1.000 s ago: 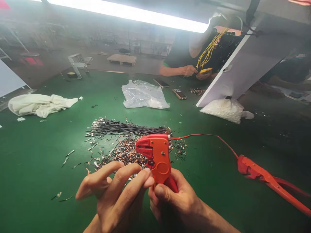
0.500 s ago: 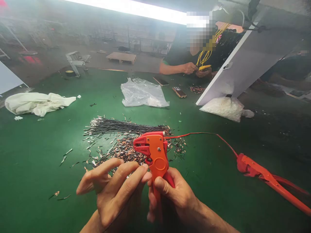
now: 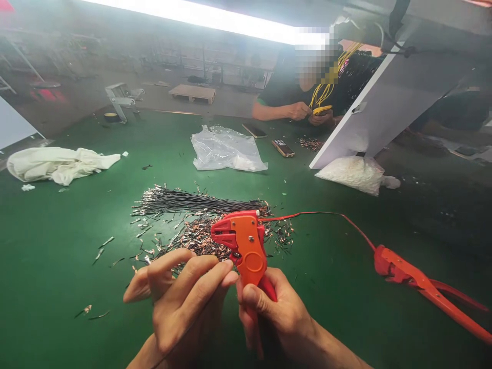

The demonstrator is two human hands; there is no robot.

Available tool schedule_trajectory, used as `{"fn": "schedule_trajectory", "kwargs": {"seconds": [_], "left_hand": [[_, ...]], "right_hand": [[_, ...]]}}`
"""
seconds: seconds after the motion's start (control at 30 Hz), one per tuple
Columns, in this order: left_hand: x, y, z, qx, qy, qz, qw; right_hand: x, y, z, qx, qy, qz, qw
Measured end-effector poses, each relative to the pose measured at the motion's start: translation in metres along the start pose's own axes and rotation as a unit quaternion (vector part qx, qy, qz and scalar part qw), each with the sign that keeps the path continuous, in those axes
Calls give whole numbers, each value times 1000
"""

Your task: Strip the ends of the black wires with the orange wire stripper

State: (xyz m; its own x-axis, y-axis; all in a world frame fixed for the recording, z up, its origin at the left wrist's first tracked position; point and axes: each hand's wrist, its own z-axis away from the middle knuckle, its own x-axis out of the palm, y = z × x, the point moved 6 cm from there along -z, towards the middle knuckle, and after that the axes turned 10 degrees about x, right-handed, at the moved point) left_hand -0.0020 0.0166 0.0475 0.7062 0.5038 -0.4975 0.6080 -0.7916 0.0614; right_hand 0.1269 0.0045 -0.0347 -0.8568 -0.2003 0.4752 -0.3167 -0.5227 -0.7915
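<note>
My right hand (image 3: 274,310) is wrapped round the handles of an orange wire stripper (image 3: 244,246), held upright with its jaws pointing left. My left hand (image 3: 180,302) is beside it, fingers pinched together at the tool's jaw on a thin dark wire that runs down past my wrist. Just beyond the tool lie a bundle of black wires (image 3: 196,201) and a heap of copper-coloured terminals and wire ends (image 3: 200,237) on the green table (image 3: 57,246).
A second red hand tool (image 3: 418,284) with a red wire lies at the right. A white cloth (image 3: 57,163), a clear plastic bag (image 3: 226,149), a bag of white parts (image 3: 355,173) and two phones (image 3: 283,147) lie farther back. A person across the table handles yellow wires (image 3: 325,89).
The stripper's handles have been let partly apart and the tool has shifted slightly left. My left fingers stay pinched at the jaw.
</note>
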Motion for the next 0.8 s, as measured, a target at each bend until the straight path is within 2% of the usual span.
{"fn": "schedule_trajectory", "kwargs": {"seconds": [0.17, 0.3, 0.5, 0.67, 0.8], "left_hand": [[5, -2, 0, -13, -4, 0, 1000], [6, -1, -6, -18, 14, 18, 1000], [9, -7, -5, -69, 12, 47, 996], [12, -13, -2, -124, 12, 86, 988], [20, -11, -2, -152, -23, 117, 981]], "right_hand": [[2, -4, 0, 27, 19, 12, 999], [4, -6, 0, 41, 28, 15, 999], [-3, -4, -3, 42, 42, 30, 998], [-12, -17, -4, -31, 59, -60, 996], [-16, -31, 1, -75, 74, -81, 991]]}}
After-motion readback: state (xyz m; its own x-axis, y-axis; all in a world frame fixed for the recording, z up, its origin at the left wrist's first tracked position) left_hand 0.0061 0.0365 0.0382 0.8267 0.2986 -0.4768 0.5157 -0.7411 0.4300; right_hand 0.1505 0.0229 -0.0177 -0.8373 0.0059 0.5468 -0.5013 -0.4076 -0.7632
